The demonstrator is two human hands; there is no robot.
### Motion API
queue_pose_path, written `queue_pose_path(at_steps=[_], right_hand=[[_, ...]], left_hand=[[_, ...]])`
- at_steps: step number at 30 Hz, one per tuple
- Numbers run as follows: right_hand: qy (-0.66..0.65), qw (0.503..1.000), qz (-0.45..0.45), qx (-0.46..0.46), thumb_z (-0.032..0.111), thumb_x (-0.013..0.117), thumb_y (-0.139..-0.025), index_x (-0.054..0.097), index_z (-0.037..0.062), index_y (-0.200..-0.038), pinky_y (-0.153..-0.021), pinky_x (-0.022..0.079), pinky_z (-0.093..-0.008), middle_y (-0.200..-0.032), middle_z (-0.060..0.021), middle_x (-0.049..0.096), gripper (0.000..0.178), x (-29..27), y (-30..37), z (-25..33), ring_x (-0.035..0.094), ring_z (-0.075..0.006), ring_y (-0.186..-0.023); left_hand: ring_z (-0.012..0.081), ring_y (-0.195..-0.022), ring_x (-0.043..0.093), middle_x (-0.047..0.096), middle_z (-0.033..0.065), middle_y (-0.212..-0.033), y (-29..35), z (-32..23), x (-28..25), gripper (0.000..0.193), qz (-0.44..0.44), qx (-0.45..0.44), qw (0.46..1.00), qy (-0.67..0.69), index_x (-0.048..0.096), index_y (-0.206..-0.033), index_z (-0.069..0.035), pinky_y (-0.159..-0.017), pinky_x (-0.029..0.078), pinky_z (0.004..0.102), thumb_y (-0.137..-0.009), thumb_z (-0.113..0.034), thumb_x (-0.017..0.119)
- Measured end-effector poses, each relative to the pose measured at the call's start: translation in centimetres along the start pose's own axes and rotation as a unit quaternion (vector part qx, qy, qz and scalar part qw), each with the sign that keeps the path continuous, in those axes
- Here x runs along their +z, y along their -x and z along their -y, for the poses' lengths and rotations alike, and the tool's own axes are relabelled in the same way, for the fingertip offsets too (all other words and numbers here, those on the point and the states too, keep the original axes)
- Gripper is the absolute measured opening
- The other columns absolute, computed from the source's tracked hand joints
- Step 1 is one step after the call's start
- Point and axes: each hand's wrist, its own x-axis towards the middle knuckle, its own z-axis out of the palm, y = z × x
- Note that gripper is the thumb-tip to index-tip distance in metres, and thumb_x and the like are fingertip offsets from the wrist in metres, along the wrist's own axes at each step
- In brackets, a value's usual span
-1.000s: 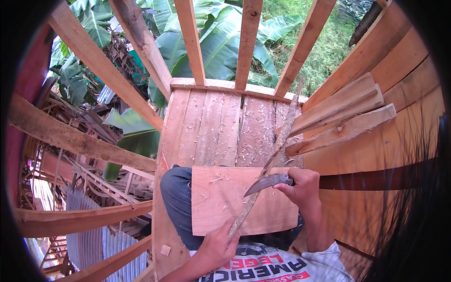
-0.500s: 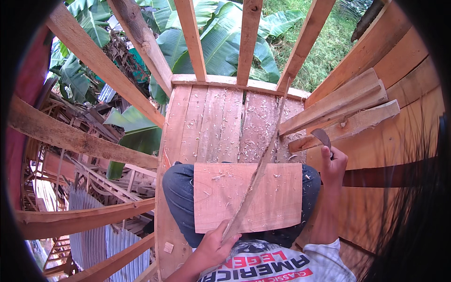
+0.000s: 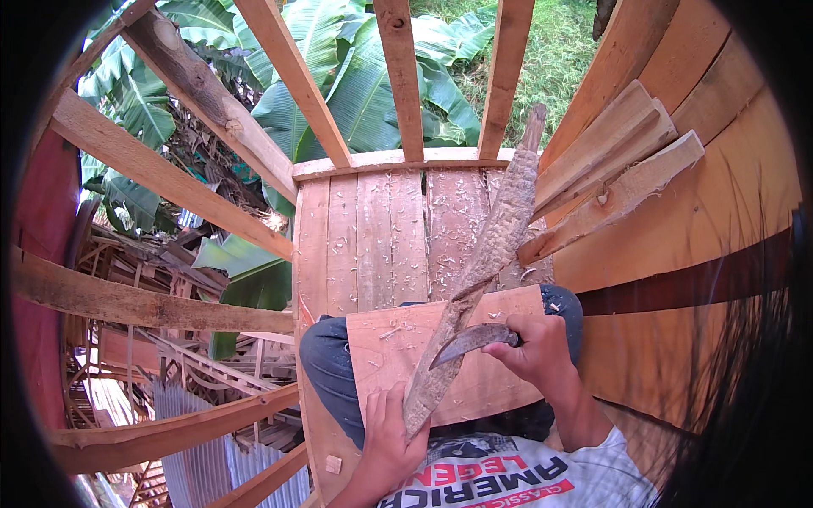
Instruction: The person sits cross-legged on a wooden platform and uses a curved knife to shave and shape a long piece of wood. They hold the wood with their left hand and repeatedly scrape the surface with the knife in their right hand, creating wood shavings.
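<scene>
My left hand (image 3: 393,433) is wrapped round the near end of a long, rough strip of wood (image 3: 501,222) with a bark-like face. The strip slants away to the far right and tapers at its far end. In my right hand (image 3: 539,349) is the dark handle of a curved knife (image 3: 464,342). Its blade lies across the strip's lower part, not far above my left hand. Under both, a flat wooden board (image 3: 500,391) rests across my lap, with a few shavings on it.
Pale shavings lie scattered over the plank floor (image 3: 364,237). Several cut timber pieces (image 3: 622,199) lean at the right by a wooden panel wall (image 3: 677,245). Slanting wooden bars (image 3: 398,76) enclose the front and left. Beyond them are banana leaves and corrugated sheets (image 3: 195,461).
My right hand has brought the knife from the right side onto the strip. The strip has turned, so its broad rough face now shows. The view has shifted slightly.
</scene>
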Motion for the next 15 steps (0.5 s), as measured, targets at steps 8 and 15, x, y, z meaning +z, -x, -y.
queue_pose_path(at_steps=[8, 15], right_hand=[[0.089, 0.994, -0.057, -0.022, 0.064, 0.069, -0.064, 0.051, 0.0073, -0.051, -0.042, 0.038, -0.0343, -0.047, -0.0076, 0.047, 0.061, -0.4, -0.4, -1.3, 0.05, -0.0261, -0.042], [0.091, 0.983, -0.159, 0.019, 0.062, 0.069, -0.067, 0.054, 0.006, -0.056, -0.042, 0.038, -0.0343, -0.048, -0.0086, 0.047, 0.059, -0.1, -1.3, -3.7, 0.05, -0.0281, -0.043]], left_hand=[[0.0421, -0.095, 0.046, 0.051, 0.0248, -0.098, 1.0, -0.1, 1.4, 0.058, 0.003, 0.032, 0.997, -0.064, 0.038, -0.124, 0.011, -0.1, 0.027, 0.0545, -0.076, -0.012, 0.06], [0.0417, -0.091, 0.045, 0.052, 0.0264, -0.1, 1.6, 0.2, 2.1, 0.057, 0.034, 0.01, 0.999, 0.013, 0.037, -0.123, 0.011, -0.087, 0.033, 0.048, -0.076, -0.012, 0.06]])
